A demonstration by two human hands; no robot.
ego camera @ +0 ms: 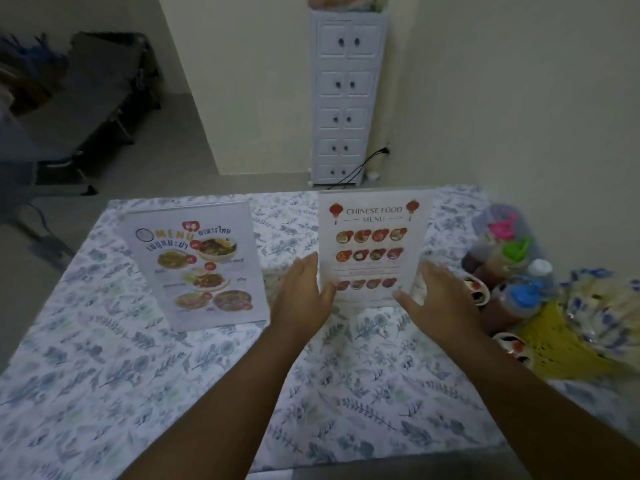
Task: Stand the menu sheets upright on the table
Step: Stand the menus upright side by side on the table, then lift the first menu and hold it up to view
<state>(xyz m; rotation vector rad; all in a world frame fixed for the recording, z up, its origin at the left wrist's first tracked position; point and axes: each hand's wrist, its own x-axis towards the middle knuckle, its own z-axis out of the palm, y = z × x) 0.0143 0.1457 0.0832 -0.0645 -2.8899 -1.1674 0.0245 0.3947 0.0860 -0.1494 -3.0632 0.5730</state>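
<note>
The Chinese food menu (375, 237) stands upright in a clear holder at the middle back of the table (104, 393). My left hand (301, 299) is at its lower left edge, thumb over the front and fingers straight along the side. My right hand (440, 299) mirrors this at the lower right edge, thumb on the front; its fingers are blurred. To the left, the Thai food menu (197, 268) stands upright in its own clear holder, leaning slightly back, with no hand on it.
Sauce bottles with coloured caps (512, 271) and small cups (476, 289) crowd the table's right side, next to a yellow mesh cover (561, 348). A white drawer tower (346, 98) stands against the wall behind. The tablecloth is floral.
</note>
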